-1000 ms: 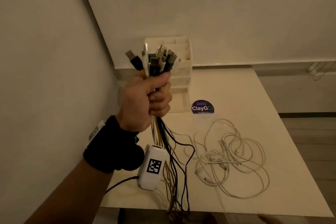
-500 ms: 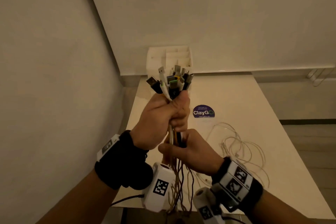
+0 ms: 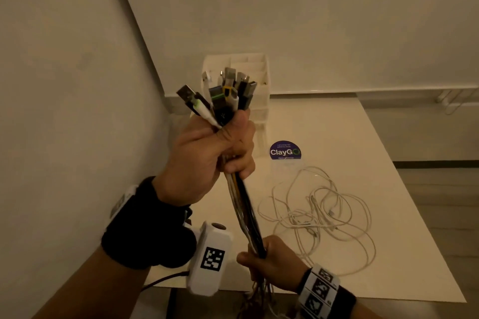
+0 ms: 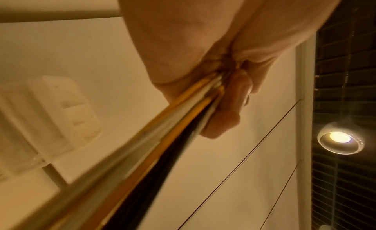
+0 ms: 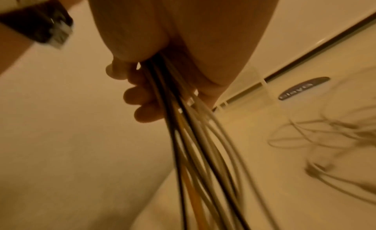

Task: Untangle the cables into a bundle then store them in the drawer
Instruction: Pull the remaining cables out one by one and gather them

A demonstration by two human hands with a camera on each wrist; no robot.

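My left hand grips a bundle of black, white and yellow cables just below their USB plugs, which fan out above the fist. My right hand grips the same bundle lower down, near the table's front edge, and the strands run taut between the two fists. In the left wrist view the cables stream out of the fist. The right wrist view shows loose strands hanging below my fingers. A white drawer organiser stands at the table's back left corner.
A tangle of white cables lies on the white table, right of my hands. A round purple ClayGo sticker sits behind it. A wall runs close along the left. The floor drops off beyond the table's right edge.
My right hand came in, took hold of the bundle just under the left fist, then slid down it toward the table's front edge, pulling the strands straight. The left hand lifted slightly.
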